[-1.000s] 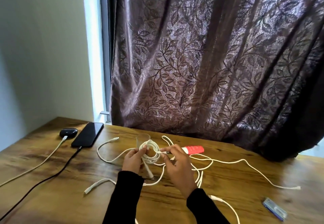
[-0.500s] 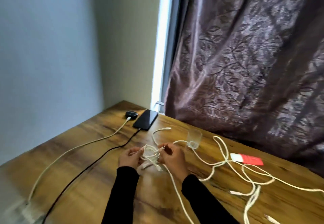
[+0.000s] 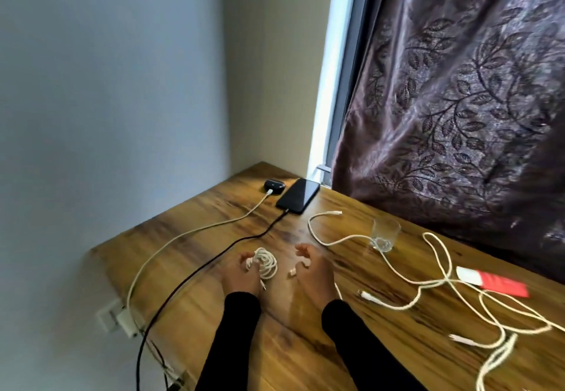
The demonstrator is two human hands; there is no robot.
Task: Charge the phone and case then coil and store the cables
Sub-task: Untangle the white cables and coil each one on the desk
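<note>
Left hand (image 3: 241,274) grips the coil (image 3: 266,263) of white cable, fingers curled round its left edge; the coil sits above the table (image 3: 305,357), slightly to the hand's 2 o'clock. Right hand (image 3: 310,271) holds nothing that can be made out, fingers loosely curled. A small pale plug end (image 3: 292,273) shows between the hands at the coil's 3 o'clock; blur makes it unclear whether the right hand touches it.

Phone (image 3: 298,195) and case (image 3: 274,186) lie at 12 o'clock from the hands, near the far table corner, each with a cable plugged in, so the charging step looks done (no charge indicator visible).

Loose cables (image 3: 452,286) sprawl at 3 to 4 o'clock, tangled and crossing each other, one running past the glass (image 3: 385,234) at 2 o'clock. A red-and-white box (image 3: 492,280) lies among them at 3 o'clock.

Handling, as a judgement: the cable is light, soft and limp, and the coil will likely spring open if released untied. Best hold is across all loops at one point, pinching them together, with the tail wrapped or tucked before letting go. For the loose ones, start at a plug end and feed it through the fingers; pulling mid-span would probably tighten the tangle and could drag the glass.
</note>
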